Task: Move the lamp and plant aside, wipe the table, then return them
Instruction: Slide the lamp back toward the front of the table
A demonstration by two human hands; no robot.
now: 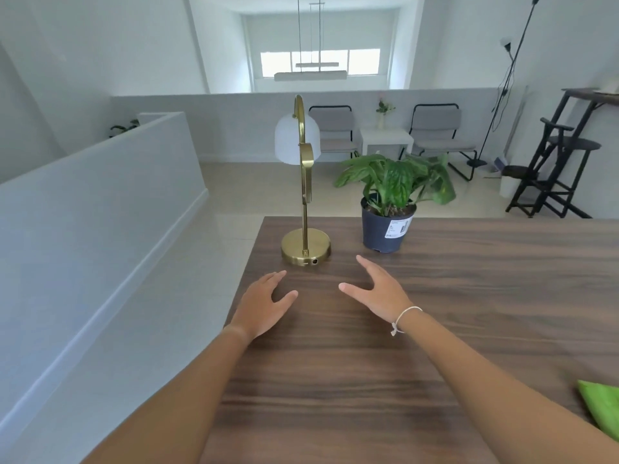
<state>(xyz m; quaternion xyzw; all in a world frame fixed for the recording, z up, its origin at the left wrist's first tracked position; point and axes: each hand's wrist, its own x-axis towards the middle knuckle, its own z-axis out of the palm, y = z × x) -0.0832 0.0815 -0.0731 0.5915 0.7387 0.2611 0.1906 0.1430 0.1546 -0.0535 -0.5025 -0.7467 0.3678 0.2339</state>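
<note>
both hands are spread open and empty, the left hand nearer the upright lamp standing just ahead of it, the right hand below the plant at the table far edge.

Mid-frame, left hand and right hand hover open over the table, below the lamp and plant; green cloth lower right.

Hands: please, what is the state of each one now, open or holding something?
Left hand: open, empty, over the brown wooden table, near the brass lamp's round base.
Right hand: open, empty, near the potted green plant.
</note>
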